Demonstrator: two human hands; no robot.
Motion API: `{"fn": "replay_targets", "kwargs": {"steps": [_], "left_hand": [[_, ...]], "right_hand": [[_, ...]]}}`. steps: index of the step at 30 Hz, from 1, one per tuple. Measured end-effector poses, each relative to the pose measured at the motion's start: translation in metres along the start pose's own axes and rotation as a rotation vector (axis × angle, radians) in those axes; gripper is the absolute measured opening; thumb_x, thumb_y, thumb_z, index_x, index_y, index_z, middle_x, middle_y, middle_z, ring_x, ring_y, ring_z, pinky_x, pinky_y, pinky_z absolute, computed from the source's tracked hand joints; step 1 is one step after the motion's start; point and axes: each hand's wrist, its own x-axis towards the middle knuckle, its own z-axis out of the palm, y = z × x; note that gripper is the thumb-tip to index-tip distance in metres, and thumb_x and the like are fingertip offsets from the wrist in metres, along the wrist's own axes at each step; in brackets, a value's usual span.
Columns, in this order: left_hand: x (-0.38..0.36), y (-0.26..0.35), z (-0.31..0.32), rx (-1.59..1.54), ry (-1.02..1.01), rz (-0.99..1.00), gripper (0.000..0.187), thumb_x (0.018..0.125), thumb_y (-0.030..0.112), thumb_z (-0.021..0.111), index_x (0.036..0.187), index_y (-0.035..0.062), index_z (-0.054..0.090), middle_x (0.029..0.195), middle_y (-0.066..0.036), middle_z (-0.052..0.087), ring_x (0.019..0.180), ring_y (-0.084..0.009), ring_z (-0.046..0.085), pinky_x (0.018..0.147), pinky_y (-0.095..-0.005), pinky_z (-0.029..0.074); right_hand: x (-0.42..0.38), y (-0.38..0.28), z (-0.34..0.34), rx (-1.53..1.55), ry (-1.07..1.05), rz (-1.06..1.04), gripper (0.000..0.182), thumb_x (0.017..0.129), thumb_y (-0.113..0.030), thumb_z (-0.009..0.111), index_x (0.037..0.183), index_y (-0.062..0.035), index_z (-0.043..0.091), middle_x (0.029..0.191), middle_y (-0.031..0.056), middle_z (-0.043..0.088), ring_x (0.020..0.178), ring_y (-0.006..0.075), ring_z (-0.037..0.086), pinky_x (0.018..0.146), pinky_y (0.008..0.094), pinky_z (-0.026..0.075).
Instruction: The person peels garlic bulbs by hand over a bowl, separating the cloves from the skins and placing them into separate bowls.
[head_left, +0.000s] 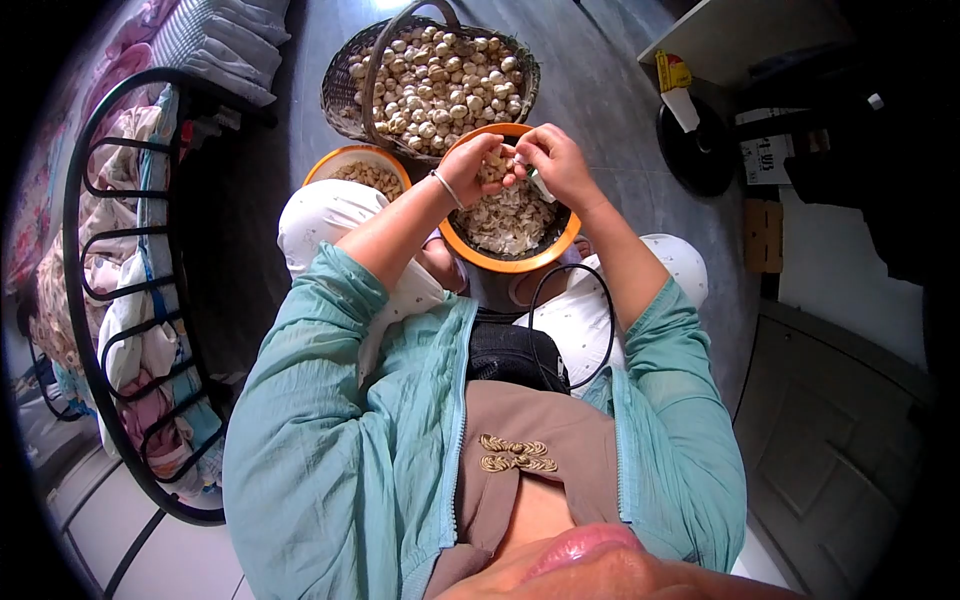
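My left hand [482,168], a bracelet at its wrist, is closed with curled fingers around pale garlic cloves over an orange-rimmed bowl [517,265]. My right hand [558,165] meets it from the other side, thumb and finger pinched at a small whitish piece between the hands. A pale, flat thing shows under the right hand, too small to make out. Dry garlic skins [508,222] fill much of the bowl below. To the left stands a smaller orange-rimmed bowl [325,163] with loose garlic cloves [368,179].
Beyond the bowls, a wicker basket [345,112] with a tall handle holds many whole garlic bulbs [440,85]. A black metal bed frame [75,250] with bedding is on the left. Right are a round black base [697,165] and a cardboard box [765,160]. A black cable [611,330] loops across my lap.
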Motion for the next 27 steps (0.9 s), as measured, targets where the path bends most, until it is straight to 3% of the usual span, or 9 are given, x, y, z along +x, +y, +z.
{"fn": "replay_targets", "kwargs": {"steps": [3, 5, 9, 14, 16, 19, 22, 25, 27], "left_hand": [[0.0, 0.002, 0.001, -0.083, -0.068, 0.012, 0.046, 0.089, 0.032, 0.03, 0.108, -0.004, 0.051, 0.092, -0.014, 0.061, 0.077, -0.0194, 0.062, 0.064, -0.0256, 0.053], [-0.002, 0.005, 0.006, -0.176, -0.049, 0.027, 0.051, 0.089, 0.028, 0.025, 0.118, -0.0085, 0.045, 0.105, -0.018, 0.058, 0.094, -0.0248, 0.061, 0.078, -0.0325, 0.054], [0.0, 0.008, 0.01, -0.259, -0.043, 0.07, 0.05, 0.09, 0.025, 0.02, 0.119, -0.0088, 0.043, 0.113, -0.022, 0.054, 0.103, -0.0319, 0.056, 0.088, -0.0435, 0.048], [-0.005, 0.004, 0.01, -0.21, -0.019, 0.113, 0.04, 0.09, 0.024, 0.03, 0.117, -0.0006, 0.048, 0.109, -0.016, 0.057, 0.097, -0.0255, 0.059, 0.08, -0.0381, 0.052], [-0.002, -0.003, 0.003, -0.191, -0.033, 0.165, 0.037, 0.091, 0.025, 0.032, 0.115, 0.0028, 0.049, 0.1, -0.013, 0.059, 0.091, -0.0236, 0.06, 0.072, -0.0347, 0.054], [0.003, -0.01, -0.004, -0.197, -0.076, 0.087, 0.035, 0.092, 0.027, 0.032, 0.11, 0.0037, 0.05, 0.096, -0.011, 0.059, 0.084, -0.0225, 0.061, 0.068, -0.0342, 0.055], [0.004, -0.013, 0.0, -0.131, -0.009, 0.071, 0.034, 0.093, 0.028, 0.03, 0.106, 0.0041, 0.051, 0.092, -0.009, 0.058, 0.078, -0.0211, 0.062, 0.07, -0.0356, 0.055], [0.008, -0.014, -0.006, -0.24, -0.263, 0.068, 0.035, 0.093, 0.027, 0.03, 0.105, 0.0028, 0.051, 0.091, -0.01, 0.059, 0.08, -0.0217, 0.063, 0.074, -0.0386, 0.055], [0.002, -0.01, 0.008, -0.165, 0.079, 0.065, 0.035, 0.092, 0.025, 0.03, 0.104, 0.0002, 0.051, 0.092, -0.013, 0.06, 0.083, -0.0251, 0.063, 0.078, -0.0424, 0.054]], "right_hand": [[0.003, 0.006, -0.002, 0.174, 0.056, 0.223, 0.021, 0.087, -0.019, 0.053, 0.079, 0.0, 0.059, 0.082, 0.0094, 0.055, 0.075, 0.0199, 0.056, 0.069, 0.03, 0.045], [0.005, 0.011, -0.007, 0.112, 0.042, 0.189, 0.023, 0.088, -0.02, 0.052, 0.08, 0.0001, 0.058, 0.081, 0.0089, 0.054, 0.074, 0.0189, 0.056, 0.069, 0.0294, 0.044], [0.002, -0.011, -0.004, 0.104, 0.043, 0.08, 0.019, 0.087, -0.02, 0.056, 0.086, -0.0012, 0.058, 0.084, 0.0081, 0.053, 0.076, 0.0184, 0.056, 0.07, 0.0284, 0.046], [-0.003, -0.04, -0.003, -0.168, -0.07, -0.196, 0.024, 0.076, -0.016, 0.067, 0.098, -0.0066, 0.06, 0.097, 0.007, 0.053, 0.093, 0.0214, 0.053, 0.082, 0.0315, 0.045], [-0.005, -0.039, 0.005, -0.103, -0.069, -0.158, 0.031, 0.07, -0.018, 0.07, 0.098, -0.0086, 0.061, 0.094, 0.0067, 0.054, 0.098, 0.0262, 0.049, 0.085, 0.0361, 0.041], [-0.003, -0.034, 0.01, -0.352, -0.11, -0.343, 0.018, 0.068, -0.018, 0.068, 0.083, -0.009, 0.062, 0.085, 0.0069, 0.055, 0.086, 0.0262, 0.052, 0.077, 0.0357, 0.042], [-0.003, -0.02, 0.015, -0.22, -0.125, -0.24, 0.01, 0.072, -0.012, 0.064, 0.08, -0.0073, 0.061, 0.079, 0.0082, 0.056, 0.081, 0.0264, 0.053, 0.075, 0.0366, 0.043], [-0.002, -0.019, 0.01, -0.249, -0.078, -0.322, 0.008, 0.074, -0.008, 0.063, 0.079, -0.0033, 0.06, 0.075, 0.007, 0.055, 0.072, 0.023, 0.054, 0.069, 0.0318, 0.045], [-0.002, -0.021, 0.009, -0.15, -0.045, -0.228, 0.006, 0.078, -0.009, 0.061, 0.078, -0.0029, 0.059, 0.073, 0.0052, 0.054, 0.072, 0.0185, 0.054, 0.067, 0.0294, 0.045]]}}
